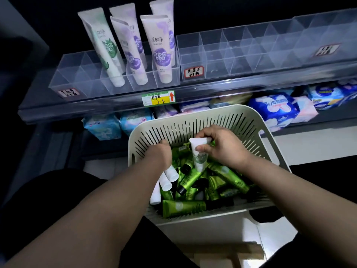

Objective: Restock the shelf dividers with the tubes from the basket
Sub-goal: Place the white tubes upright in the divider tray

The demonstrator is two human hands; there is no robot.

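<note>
A pale slotted basket (228,117) below the shelf holds several green tubes (183,207) with black caps and a few white tubes. My right hand (222,146) pinches one white tube (200,157) above the pile. My left hand (160,153) reaches into the basket's left side and grips a bundle of white tubes (168,178), caps pointing toward me. On the shelf, clear dividers (81,78) at the left hold several tall white tubes (160,49) with purple or green prints. The clear dividers at the right (241,53) are empty.
A green and yellow price tag (158,98) sits on the shelf's front rail. Handwritten labels (193,71) are stuck to the divider boxes. Blue and white soft packs (274,109) fill the lower shelf behind the basket. Light floor tiles show at the right.
</note>
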